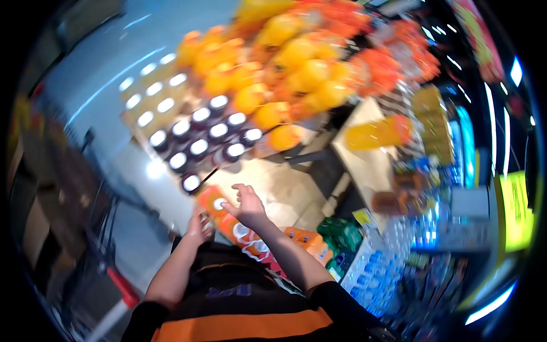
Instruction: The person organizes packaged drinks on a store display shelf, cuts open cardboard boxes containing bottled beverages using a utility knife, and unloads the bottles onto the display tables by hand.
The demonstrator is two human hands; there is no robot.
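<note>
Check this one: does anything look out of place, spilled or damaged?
One yellow bottle with an orange end appears sideways on the pale board, apart from the clustered yellow bottles; camera tilt may exaggerate that. No spill or damage shows, though blur hides detail.

- any text you can read?
- none; it's all blurred.
- not even the bright yellow sign [516, 212] at the right edge?
- there are dark lines across it, but they don't resolve into words or numbers.
- and the front of the black clothing [222, 276]?
- a small bluish-purple mark [229, 292] sits above the wide orange band [245, 326], shaped like a few letters. i can't tell which.
- the little yellow tag [362, 216] near the green bottles [340, 233]?
- too small.
- the red and yellow banner [480, 40], upper right?
- smeared.
- the orange bottles [228, 225] just in front of the clothing?
- any print there is illegible too.
</note>
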